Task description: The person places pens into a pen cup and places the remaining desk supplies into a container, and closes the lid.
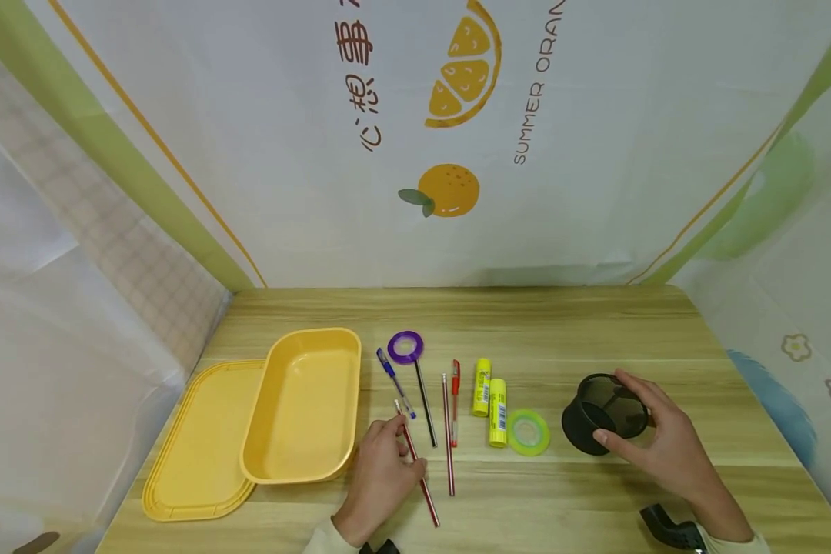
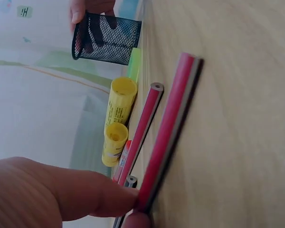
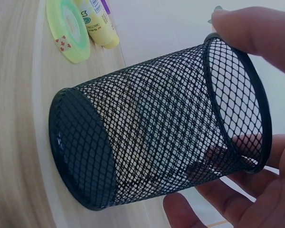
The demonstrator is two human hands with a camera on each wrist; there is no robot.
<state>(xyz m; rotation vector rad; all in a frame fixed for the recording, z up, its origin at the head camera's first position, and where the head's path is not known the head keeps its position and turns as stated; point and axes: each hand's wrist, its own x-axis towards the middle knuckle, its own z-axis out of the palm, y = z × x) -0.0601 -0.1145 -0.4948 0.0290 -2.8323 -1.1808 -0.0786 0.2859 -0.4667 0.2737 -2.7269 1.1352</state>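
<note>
My left hand [image 1: 382, 466] pinches a red-striped pencil [image 1: 428, 492] between thumb and finger. In the left wrist view the same pencil [image 2: 168, 126] extends away from the fingertips, over the wood. A second striped pencil [image 1: 448, 454] lies just to its right, beside a red pen [image 1: 455, 400]. At the right of the table, my right hand [image 1: 672, 438] holds a black mesh pen cup [image 1: 585, 419] by its rim, thumb on one side and fingers on the other. Close up in the right wrist view, the mesh cup [image 3: 152, 118] shows nothing inside.
Left of the pens stand a yellow bin [image 1: 301, 408] and its flat lid [image 1: 194, 446]. A blue pen [image 1: 391, 373] and a dark pencil [image 1: 425, 400] lie near purple tape [image 1: 405, 348]. Two glue sticks [image 1: 498, 412] and green tape [image 1: 528, 432] sit mid-table.
</note>
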